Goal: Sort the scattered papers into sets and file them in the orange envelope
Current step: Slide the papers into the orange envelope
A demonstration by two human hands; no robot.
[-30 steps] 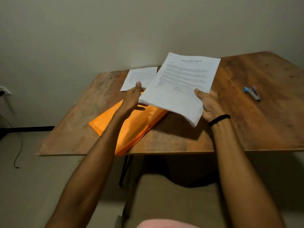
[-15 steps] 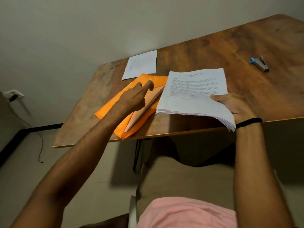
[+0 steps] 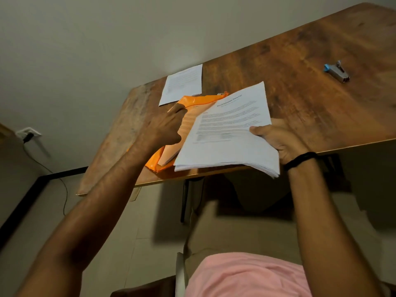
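Note:
The orange envelope [image 3: 200, 99] lies near the table's front left edge. My left hand [image 3: 162, 129] lifts its upper flap with curled fingers, and papers inside [image 3: 188, 123] show through the opening. My right hand [image 3: 278, 139] grips a thick stack of printed white papers [image 3: 231, 133] by its right edge, thumb on top. The stack's left corner overlaps the envelope's open mouth. One more printed sheet [image 3: 183, 83] lies flat on the table behind the envelope.
A small stapler with a blue end [image 3: 336, 71] lies on the wooden table [image 3: 310, 97] at the right. The wall runs close behind the table. A socket with a cable [image 3: 29, 135] sits low on the left wall.
My right hand has carried the paper stack left and forward until it overlaps the envelope. My left hand has raised the envelope's flap higher. The camera has tilted further down.

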